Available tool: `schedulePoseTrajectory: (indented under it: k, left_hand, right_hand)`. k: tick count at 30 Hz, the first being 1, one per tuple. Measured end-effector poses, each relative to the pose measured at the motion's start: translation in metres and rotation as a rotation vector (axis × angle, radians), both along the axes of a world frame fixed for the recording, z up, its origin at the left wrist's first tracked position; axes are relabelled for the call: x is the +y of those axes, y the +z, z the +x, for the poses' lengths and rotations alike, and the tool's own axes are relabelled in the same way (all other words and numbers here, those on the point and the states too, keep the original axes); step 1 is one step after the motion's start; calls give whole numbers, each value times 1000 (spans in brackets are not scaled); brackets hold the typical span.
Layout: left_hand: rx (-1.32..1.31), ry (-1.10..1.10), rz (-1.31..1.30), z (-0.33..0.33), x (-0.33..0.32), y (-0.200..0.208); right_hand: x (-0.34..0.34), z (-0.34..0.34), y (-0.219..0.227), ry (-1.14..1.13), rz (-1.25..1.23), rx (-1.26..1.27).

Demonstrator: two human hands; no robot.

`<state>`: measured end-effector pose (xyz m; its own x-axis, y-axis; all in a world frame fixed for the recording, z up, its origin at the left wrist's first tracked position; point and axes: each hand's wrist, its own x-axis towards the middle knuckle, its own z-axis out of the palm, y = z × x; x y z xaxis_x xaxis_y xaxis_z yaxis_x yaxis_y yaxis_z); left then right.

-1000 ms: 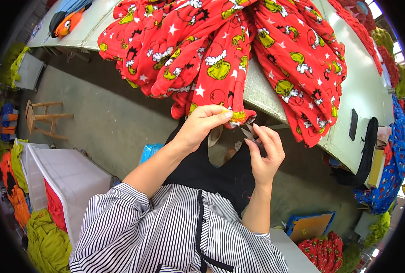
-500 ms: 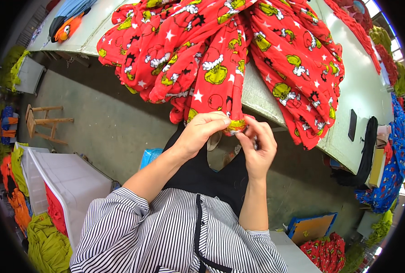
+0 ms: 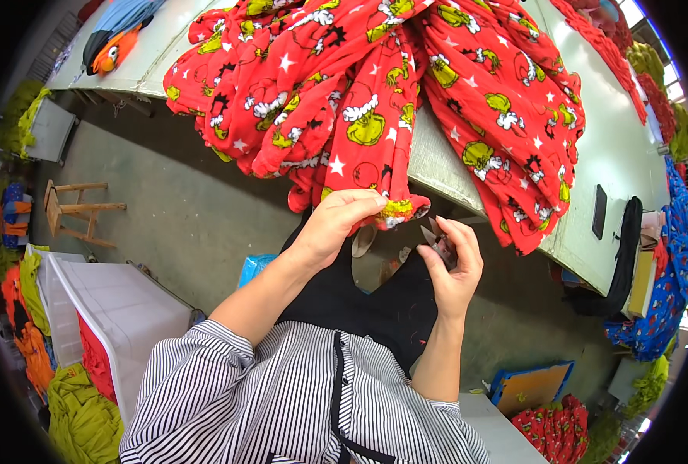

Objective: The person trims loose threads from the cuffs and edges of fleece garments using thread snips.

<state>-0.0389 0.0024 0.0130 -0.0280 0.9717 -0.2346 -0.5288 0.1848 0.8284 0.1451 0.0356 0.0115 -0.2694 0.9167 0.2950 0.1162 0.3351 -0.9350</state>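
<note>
A red fleece garment [image 3: 359, 100] with green faces, white stars and furry white trim hangs over the near edge of the table. My left hand [image 3: 334, 224] pinches the hem of one narrow leg or sleeve, whose open end points right. Just right of that hem, my right hand [image 3: 458, 267] grips a pair of small thread snips [image 3: 439, 241]. The snips' pointed blades stand apart, aimed up and left, and do not touch the fabric. Most of their handle is hidden in my palm.
The pale table [image 3: 444, 166] runs across in front, with a dark flat rectangular object [image 3: 599, 211] on its right part. A wooden stool [image 3: 77, 209] stands on the floor at left. Nearer is a white bin [image 3: 127, 309] with red cloth inside. Blue printed fabric [image 3: 661, 278] is piled at far right.
My right hand has moved right and slightly down, away from the hem, and the snips' blades now show. The hem's end has swung open to the right; my left hand stays nearly still.
</note>
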Motion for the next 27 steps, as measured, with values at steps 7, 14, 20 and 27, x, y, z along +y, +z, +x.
schedulePoseTrajectory:
  k: [7, 14, 20, 27]
  left_hand:
    - [59, -29, 11, 2, -1, 0]
    - [86, -12, 8, 2, -2, 2]
    - [121, -37, 32, 4, -2, 1]
    - [78, -21, 10, -2, -4, -3]
  right_hand:
    - [5, -15, -4, -10, 269, -144]
    - [3, -14, 0, 2, 181, 152]
    - [8, -37, 3, 83, 149, 1]
    - [6, -7, -2, 139, -75, 132]
